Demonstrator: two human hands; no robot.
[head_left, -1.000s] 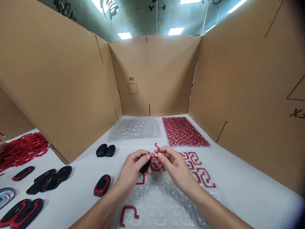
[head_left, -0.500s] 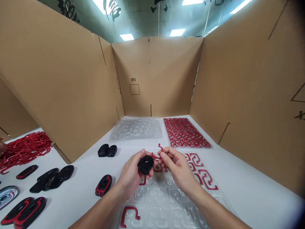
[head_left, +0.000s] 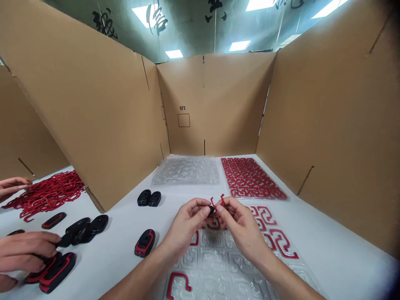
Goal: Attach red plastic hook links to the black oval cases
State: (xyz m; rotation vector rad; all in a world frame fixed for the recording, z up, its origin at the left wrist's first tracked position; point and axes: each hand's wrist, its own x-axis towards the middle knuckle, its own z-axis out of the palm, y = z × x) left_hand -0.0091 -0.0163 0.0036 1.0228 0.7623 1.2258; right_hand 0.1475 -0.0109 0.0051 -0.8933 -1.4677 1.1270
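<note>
My left hand (head_left: 190, 221) is closed on a small black plastic piece (head_left: 211, 210), mostly hidden behind the fingers. Pinched in my right hand (head_left: 240, 221) is a thin, bent red strip (head_left: 222, 200), its ends sticking up between the two hands and close to the black piece. Whether strip and piece touch is hidden by the fingers. Below my hands lies a clear moulded tray (head_left: 215, 260) with red curved strips (head_left: 283, 243) in some of its hollows, mostly on the right. A black piece with red trim (head_left: 145, 243) lies left of my left forearm.
Cardboard walls (head_left: 215, 104) enclose the table on three sides. Toward the back lie stacked clear trays (head_left: 186, 170) and a filled red tray (head_left: 250, 177). Two black pieces (head_left: 149, 198) sit at left. Another person's hand (head_left: 23, 254) is among black pieces; red strips (head_left: 53, 191) lie heaped beyond.
My left hand has turned, so the black piece now shows only a small edge. My hands are closer together. Another person's hand has come in at lower left over the black pieces. The view has shifted slightly.
</note>
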